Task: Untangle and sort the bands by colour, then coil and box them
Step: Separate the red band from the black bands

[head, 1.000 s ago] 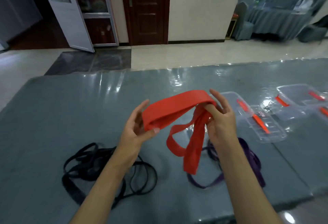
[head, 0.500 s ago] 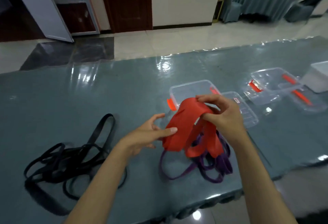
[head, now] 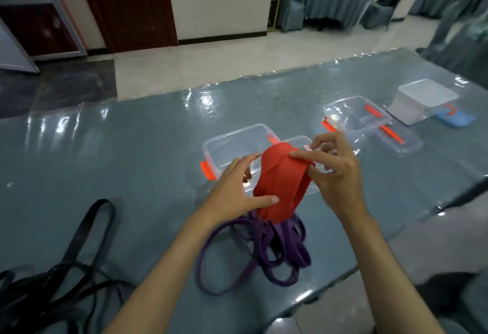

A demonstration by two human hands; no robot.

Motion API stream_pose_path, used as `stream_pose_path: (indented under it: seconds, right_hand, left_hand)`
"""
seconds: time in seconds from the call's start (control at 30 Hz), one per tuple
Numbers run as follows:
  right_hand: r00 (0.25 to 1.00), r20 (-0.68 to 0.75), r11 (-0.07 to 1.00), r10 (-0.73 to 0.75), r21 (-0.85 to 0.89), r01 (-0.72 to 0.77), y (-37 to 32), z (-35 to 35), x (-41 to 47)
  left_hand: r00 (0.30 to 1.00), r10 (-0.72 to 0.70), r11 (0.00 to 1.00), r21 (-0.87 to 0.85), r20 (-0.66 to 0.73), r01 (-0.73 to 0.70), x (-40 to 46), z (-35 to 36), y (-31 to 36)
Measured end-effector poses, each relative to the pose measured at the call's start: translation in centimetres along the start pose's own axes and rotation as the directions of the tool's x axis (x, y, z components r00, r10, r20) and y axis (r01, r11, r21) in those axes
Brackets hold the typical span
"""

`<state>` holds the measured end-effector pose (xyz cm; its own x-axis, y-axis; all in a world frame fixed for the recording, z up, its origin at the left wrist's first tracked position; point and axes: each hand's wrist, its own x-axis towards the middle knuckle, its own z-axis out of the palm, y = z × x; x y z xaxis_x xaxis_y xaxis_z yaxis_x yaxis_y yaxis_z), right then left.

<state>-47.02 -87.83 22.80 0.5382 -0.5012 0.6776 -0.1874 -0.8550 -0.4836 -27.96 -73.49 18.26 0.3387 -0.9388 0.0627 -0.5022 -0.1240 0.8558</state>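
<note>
A wide red band [head: 281, 183], folded into a thick bundle, is held above the table between both hands. My left hand [head: 235, 191] grips its left side, thumb laid across the lower fold. My right hand [head: 335, 172] pinches its upper right edge with thumb and forefinger. Directly behind the bundle stands an open clear box [head: 232, 146] with orange clasps, its lid [head: 298, 143] lying beside it. A heap of purple bands [head: 266, 251] lies on the table under the red one. Black bands [head: 66, 275] sprawl at the lower left.
A second clear box with orange clasps [head: 369, 125] sits at the right rear, beside a white tub [head: 422, 101] and a blue cloth [head: 454, 119]. The grey glossy table [head: 118, 154] ends close to me at the lower right. Covered chairs stand beyond.
The long hanging red band has been gathered into a compact folded bundle and carried forward toward the clear box. My view has swung right, so the black bands now lie further left.
</note>
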Motion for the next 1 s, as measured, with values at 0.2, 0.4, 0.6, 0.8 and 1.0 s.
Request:
stream_pose_path:
  seconds: [0.2,0.4,0.6,0.8,1.0]
  right_hand:
    - [0.997,0.023,0.976,0.076,0.205,-0.079,5.0,-3.8,-0.2]
    - [0.976,0.066,0.847,0.21,0.486,-0.215,11.9,-10.0,-1.4]
    - [0.889,0.154,0.668,0.431,0.608,-0.429,21.8,-18.7,-3.9]
    - [0.731,0.336,0.494,0.593,0.565,-0.661,30.2,-24.9,-9.0]
    - [0.651,0.457,0.327,0.606,0.603,-0.728,36.3,-28.3,-10.3]
  left_hand:
    - [0.944,0.024,0.993,-0.117,0.329,0.016,6.5,4.7,3.1]
    - [0.95,0.093,0.97,-0.243,0.298,-0.019,11.2,15.0,7.2]
    - [0.995,-0.057,0.922,-0.378,0.085,0.085,14.7,26.3,12.8]
    - [0.984,-0.174,0.782,-0.604,0.024,0.153,19.2,35.7,18.1]
    - [0.957,-0.279,0.613,-0.752,0.08,0.241,25.2,44.5,22.5]
